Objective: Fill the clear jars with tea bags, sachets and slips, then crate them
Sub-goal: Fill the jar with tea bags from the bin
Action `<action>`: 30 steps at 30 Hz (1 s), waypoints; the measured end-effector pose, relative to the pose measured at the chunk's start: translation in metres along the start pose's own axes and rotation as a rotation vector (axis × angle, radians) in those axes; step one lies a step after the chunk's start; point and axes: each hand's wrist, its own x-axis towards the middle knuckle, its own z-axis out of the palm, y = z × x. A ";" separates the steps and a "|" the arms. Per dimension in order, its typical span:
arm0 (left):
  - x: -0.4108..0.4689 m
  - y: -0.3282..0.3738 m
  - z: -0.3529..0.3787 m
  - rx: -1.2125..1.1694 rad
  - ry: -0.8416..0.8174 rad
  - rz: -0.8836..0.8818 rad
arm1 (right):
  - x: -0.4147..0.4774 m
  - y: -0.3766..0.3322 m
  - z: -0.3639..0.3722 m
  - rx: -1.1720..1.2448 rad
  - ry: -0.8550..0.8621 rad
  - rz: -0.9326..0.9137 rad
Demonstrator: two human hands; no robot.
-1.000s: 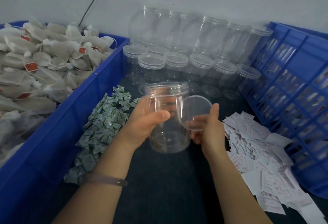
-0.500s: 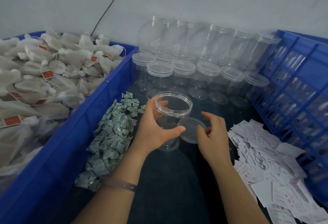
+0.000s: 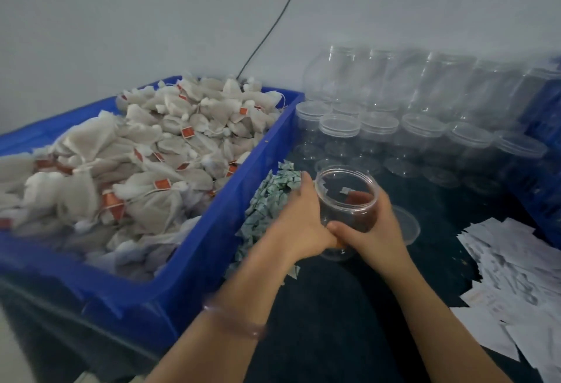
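An open jar [image 3: 340,200] is held mouth up on the dark table [image 3: 334,306] by both hands. The left hand [image 3: 299,218] is curled round its left wall and the right hand [image 3: 376,228] round its right, with the thumbs meeting at the front. The filling step is judged to be only beginning: the lid [image 3: 408,224] is laid flat just beside the jar on the right, and the jar looks all but empty (a pale fleck inside may be a sachet or only a reflection). The jar is placed between the green sachets [image 3: 270,203] on the left and the white slips [image 3: 513,273] on the right. The tea bags [image 3: 158,152] are heaped in the blue bin [image 3: 194,249] beyond the sachets. One hand will need to be freed next — likely for the sachets just beside the left hand, or the tea bags — while the light, clear plastic is steadied by the other.
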 end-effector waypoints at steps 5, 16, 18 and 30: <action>-0.030 0.045 -0.077 0.389 0.185 0.190 | 0.012 -0.013 0.025 0.035 0.031 -0.081; 0.068 -0.047 -0.153 0.913 -0.024 -0.306 | 0.016 0.014 0.062 0.164 0.003 -0.089; 0.074 -0.065 -0.152 0.952 -0.008 -0.279 | 0.018 0.021 0.062 0.175 -0.025 -0.071; 0.056 -0.015 -0.152 0.010 0.447 0.371 | 0.019 0.025 0.063 0.243 -0.013 -0.012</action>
